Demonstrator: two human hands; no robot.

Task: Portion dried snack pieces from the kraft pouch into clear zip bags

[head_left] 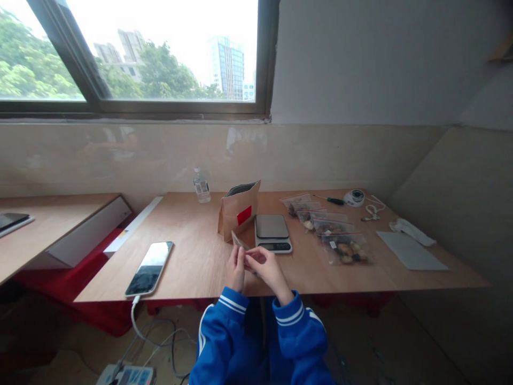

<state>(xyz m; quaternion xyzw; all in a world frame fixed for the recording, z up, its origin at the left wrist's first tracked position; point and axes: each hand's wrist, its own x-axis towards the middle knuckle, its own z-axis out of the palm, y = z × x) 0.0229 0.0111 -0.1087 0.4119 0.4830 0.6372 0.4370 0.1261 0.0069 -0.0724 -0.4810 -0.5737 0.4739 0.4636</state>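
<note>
My left hand [236,267] and my right hand [266,266] meet at the table's front edge, both with fingers pinched. Between them is a small see-through plastic bag [235,239], one corner sticking up past my left fingertips. Its contents, if any, are hidden by my fingers. Just beyond stands an upright brown paper bag [232,211] with a red label and its top open. To the right of that lies a kitchen scale [272,227] with a steel plate and a dark display; nothing rests on the plate.
Several zip bags [348,248] with dried pieces lie at right. Behind them are a green-handled screwdriver [335,201] and a white dome camera [355,198]. White paper [411,251] lies far right. A cabled phone [150,267] is at left, a water bottle [201,187] at the back.
</note>
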